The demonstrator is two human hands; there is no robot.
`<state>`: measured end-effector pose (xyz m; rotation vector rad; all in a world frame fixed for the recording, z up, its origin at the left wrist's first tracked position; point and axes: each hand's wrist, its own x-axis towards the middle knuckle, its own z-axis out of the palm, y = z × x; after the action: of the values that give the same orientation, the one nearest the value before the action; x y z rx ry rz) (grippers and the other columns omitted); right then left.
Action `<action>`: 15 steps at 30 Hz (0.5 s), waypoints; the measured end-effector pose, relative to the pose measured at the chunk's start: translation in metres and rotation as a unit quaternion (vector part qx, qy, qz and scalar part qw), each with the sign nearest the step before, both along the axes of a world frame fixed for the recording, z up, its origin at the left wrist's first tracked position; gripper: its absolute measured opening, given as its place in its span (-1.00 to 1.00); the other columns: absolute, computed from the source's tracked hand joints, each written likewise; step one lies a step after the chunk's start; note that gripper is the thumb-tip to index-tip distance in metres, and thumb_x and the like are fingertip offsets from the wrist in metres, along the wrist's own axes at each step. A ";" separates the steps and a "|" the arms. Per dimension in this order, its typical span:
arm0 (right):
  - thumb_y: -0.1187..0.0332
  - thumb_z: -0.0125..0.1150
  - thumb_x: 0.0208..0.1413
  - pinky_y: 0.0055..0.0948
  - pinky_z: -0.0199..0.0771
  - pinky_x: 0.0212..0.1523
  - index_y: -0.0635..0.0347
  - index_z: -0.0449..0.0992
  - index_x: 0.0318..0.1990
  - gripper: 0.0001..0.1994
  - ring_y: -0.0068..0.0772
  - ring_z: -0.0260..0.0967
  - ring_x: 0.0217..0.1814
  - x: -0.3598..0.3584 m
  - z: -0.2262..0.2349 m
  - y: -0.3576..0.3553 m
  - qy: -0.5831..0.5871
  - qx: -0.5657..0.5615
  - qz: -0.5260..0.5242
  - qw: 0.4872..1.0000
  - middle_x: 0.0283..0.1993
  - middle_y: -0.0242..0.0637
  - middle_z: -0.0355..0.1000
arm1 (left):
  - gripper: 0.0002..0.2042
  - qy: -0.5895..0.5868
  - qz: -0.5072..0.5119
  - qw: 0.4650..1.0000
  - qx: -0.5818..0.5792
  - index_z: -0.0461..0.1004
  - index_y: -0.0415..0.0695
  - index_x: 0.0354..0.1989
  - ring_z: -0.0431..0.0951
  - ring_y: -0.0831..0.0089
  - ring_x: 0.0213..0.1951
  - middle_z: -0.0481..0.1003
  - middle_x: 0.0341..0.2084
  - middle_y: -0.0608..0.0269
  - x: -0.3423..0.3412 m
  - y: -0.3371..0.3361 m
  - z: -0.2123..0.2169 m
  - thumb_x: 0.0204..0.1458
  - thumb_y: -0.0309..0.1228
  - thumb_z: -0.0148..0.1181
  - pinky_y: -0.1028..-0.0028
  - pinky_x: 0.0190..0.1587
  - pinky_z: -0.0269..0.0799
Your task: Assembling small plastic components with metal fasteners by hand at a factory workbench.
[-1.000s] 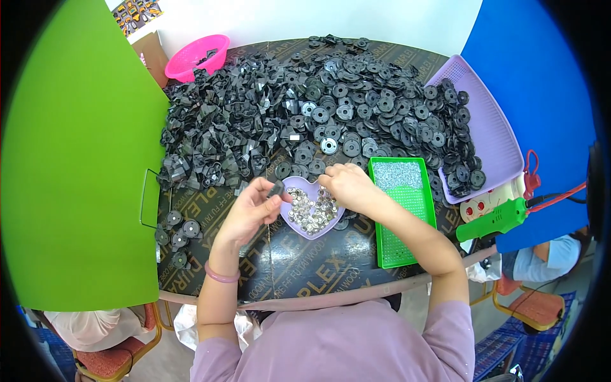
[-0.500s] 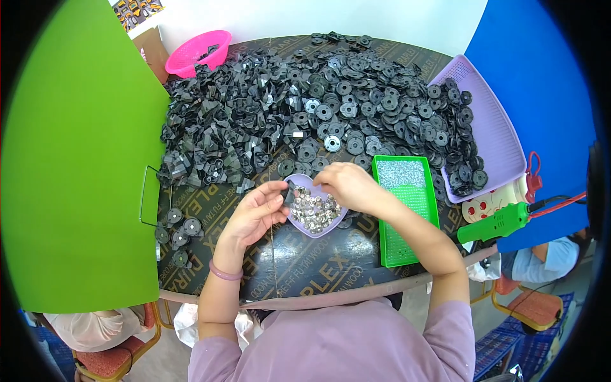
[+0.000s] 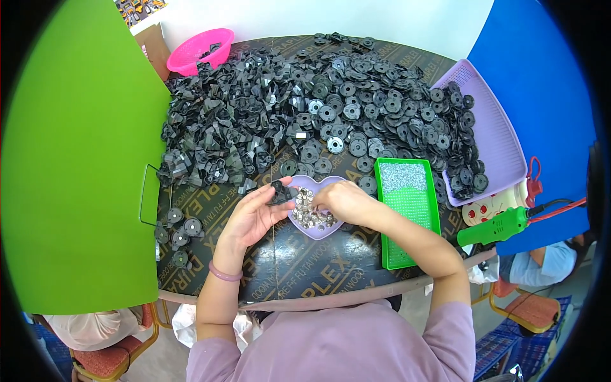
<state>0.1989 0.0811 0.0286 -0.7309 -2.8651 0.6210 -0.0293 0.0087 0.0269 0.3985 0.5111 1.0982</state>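
Note:
My left hand (image 3: 253, 215) holds a small black plastic part (image 3: 280, 191) at its fingertips, just left of a lilac heart-shaped dish (image 3: 316, 216) filled with small silver metal pieces. My right hand (image 3: 347, 201) rests over the dish's right half, fingers curled down among the metal pieces; what it pinches is hidden. A big heap of black angular parts (image 3: 235, 127) and black round discs (image 3: 375, 108) covers the table behind the dish.
A green tray (image 3: 407, 210) with tiny silver bits lies right of the dish. A lilac tray (image 3: 490, 134), a pink basket (image 3: 197, 51), a green electric tool (image 3: 493, 226), several finished black pieces (image 3: 178, 232) at the left, and green and blue side panels surround the table.
My left hand has lifted slightly with the black part. My right hand has moved down from the dish's top edge into the metal pieces.

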 end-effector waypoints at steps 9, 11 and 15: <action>0.53 0.24 -0.17 -0.34 0.41 -0.35 0.22 0.46 -0.44 -0.90 -0.18 0.40 -0.36 0.002 0.037 -0.001 0.270 0.034 -0.082 0.959 -0.46 -0.23 0.42 | -0.64 -0.041 -0.030 0.996 -0.071 0.06 -0.28 0.18 0.31 -0.10 0.09 0.16 0.08 -0.29 0.024 -0.004 0.008 0.24 -0.42 -0.29 0.22 0.07 0.41; 0.52 0.27 -0.18 -0.35 0.39 -0.39 0.20 0.44 -0.45 -0.88 -0.22 0.37 -0.38 -0.006 0.035 -0.008 0.283 0.049 -0.064 0.956 -0.45 -0.27 0.38 | -0.63 -0.044 -0.054 0.996 -0.053 0.07 -0.29 0.17 0.31 -0.09 0.09 0.21 0.07 -0.21 0.026 -0.006 0.001 0.23 -0.42 -0.23 0.21 0.09 0.39; 0.46 0.31 -0.24 -0.38 0.36 -0.41 0.17 0.44 -0.46 -0.84 -0.29 0.35 -0.39 -0.014 0.026 -0.018 0.271 0.178 0.000 0.946 -0.40 -0.34 0.38 | -0.62 -0.063 -0.089 0.994 -0.011 0.08 -0.31 0.16 0.33 -0.04 0.08 0.31 0.01 -0.01 0.031 -0.011 -0.003 0.20 -0.44 -0.13 0.20 0.10 0.38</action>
<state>0.1852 0.0627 0.0544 -0.4191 -2.3634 0.2339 0.0017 -0.0023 0.0240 0.3459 0.3695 0.9386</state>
